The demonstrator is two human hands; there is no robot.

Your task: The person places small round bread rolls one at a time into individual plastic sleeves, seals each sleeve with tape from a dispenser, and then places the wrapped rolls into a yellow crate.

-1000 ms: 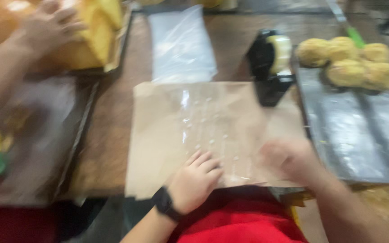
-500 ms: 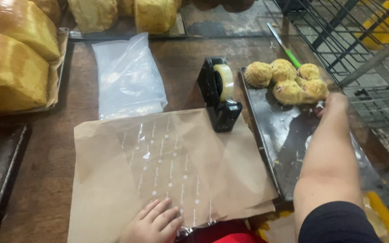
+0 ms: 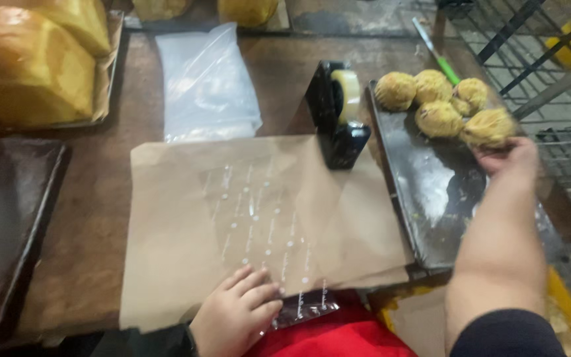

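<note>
worn brown wooden table [image 3: 100, 258] under me. my left hand [image 3: 236, 317] lies flat, fingers apart, pressing the near edge of a clear dotted bag [image 3: 266, 218] on brown paper [image 3: 173, 231]. my right hand [image 3: 507, 158] reaches over a dark metal tray [image 3: 431, 192], fingers curled on a round crumbly bun [image 3: 487, 127], one of a cluster [image 3: 441, 99] at the tray's far end. just beside the tray stands a black tape dispenser [image 3: 338, 112]; beyond, a stack of clear bags [image 3: 206, 86] and big golden loaves [image 3: 28, 66].

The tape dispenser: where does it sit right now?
In the head view the black tape dispenser stands right of centre on the wooden table, at the brown paper sheet's top right corner, just left of the metal tray.
</note>
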